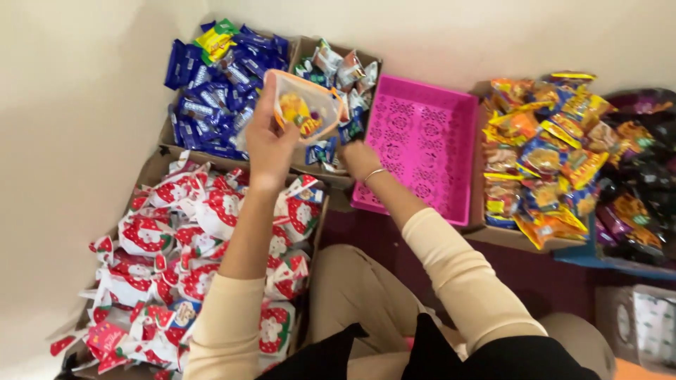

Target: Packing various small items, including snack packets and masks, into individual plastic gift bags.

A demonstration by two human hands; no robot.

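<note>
Red-and-white strawberry-print snack packs [190, 260] make the biggest mass here, heaped in a cardboard box [150, 167] at the lower left of the floor, spilling over its near edge. Beyond it, in the far left corner against the pale wall, a second box [167, 134] is piled with dark blue wrapped biscuits [211, 91], with one yellow-and-green pack [215, 41] on top at its far edge. At the right, a heap of orange and yellow snack bags [546, 158] fills another box, and just past its right edge lie dark purple and black packets [637, 190] on a blue tray [584, 257]. Between the boxes, at the centre, stands a bright pink plastic basket [415, 141] with a perforated floor; its walls touch the orange bags' box on the right. Left of the basket, a narrower cardboard box [338, 67] holds small silver-and-blue sachets.

The person sits with beige trousers and cream sleeves, both arms reaching forward. The left hand [267, 141] is raised over the boxes' shared edge and pinches a small clear pouch [306, 105] with an orange rim, held open-mouthed and tilted; yellow and red sweets show inside. The right hand [359, 158], wearing a thin bracelet, dips into the near end of the sachet box just below the pouch; its fingers are hidden among the sachets, so I cannot tell whether they grip anything.
</note>
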